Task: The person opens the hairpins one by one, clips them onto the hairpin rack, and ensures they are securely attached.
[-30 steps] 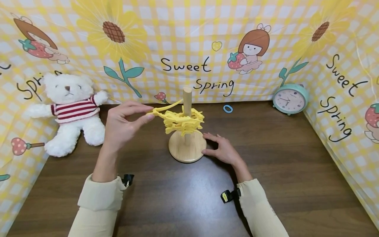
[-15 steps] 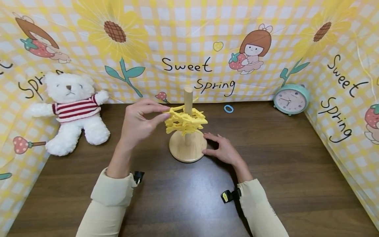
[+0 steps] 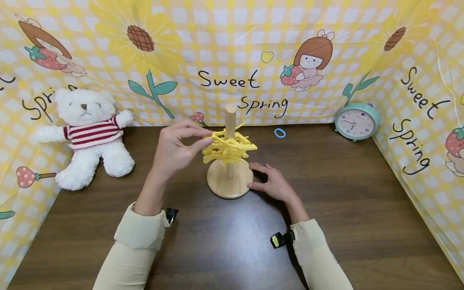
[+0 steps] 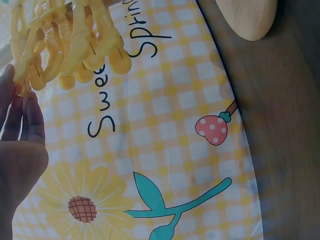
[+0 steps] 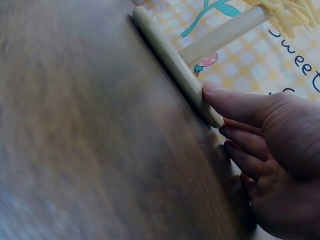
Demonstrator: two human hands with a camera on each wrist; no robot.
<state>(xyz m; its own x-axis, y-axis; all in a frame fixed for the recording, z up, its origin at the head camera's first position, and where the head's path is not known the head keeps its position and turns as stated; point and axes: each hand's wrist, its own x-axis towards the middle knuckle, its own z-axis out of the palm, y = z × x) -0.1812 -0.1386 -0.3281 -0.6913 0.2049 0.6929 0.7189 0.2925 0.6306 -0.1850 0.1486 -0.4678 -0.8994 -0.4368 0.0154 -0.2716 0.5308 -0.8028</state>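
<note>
A wooden stand, round base (image 3: 221, 183) and upright post (image 3: 230, 117), stands on the table. Thin yellow plastic pieces (image 3: 230, 152) with rounded ends hang in a tangled ring around the post, above the base; their exact kind is unclear. My left hand (image 3: 174, 151) pinches a yellow piece at the left of this ring between thumb and fingers. In the left wrist view, the fingertips touch the ends of the yellow cluster (image 4: 65, 47). My right hand (image 3: 273, 183) grips the base's right edge; the right wrist view has the thumb (image 5: 235, 105) on the base's upper side.
A blue ring (image 3: 279, 133) lies on the table behind the stand. At the back right is a green alarm clock (image 3: 357, 122). A white teddy bear (image 3: 90, 133) in a striped shirt sits at the left. Patterned cloth (image 3: 224, 48) walls the table's back and sides.
My left hand has moved right with the pinched yellow piece, bringing it from outside the cluster up against it and the post. My right hand has stayed on the base.
</note>
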